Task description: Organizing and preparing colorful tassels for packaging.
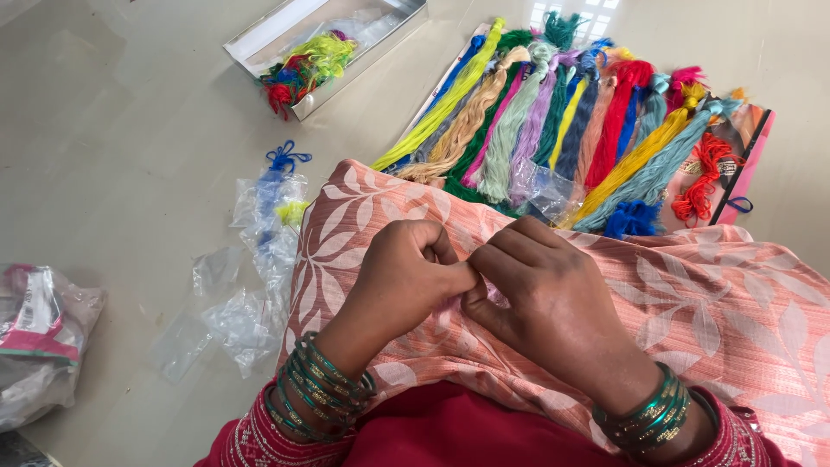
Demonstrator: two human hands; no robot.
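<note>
Pink leaf-patterned cloth [692,294]: draped over the lap, its long axis running left to right across the view, a fold pinched up at its middle. Left hand [402,272] and right hand [540,298]: brought together, fingertips meeting and clamped on that fold, seemingly to steady a small spot for fine work; whether a needle is held cannot be told. Green bangles [324,389]: worn on both wrists. Thread skeins [562,121]: laid side by side on the floor beyond, within reach. Clear box [324,52] of thread scraps: further left. Plastic wrappers [251,285]: just beside the cloth.
</note>
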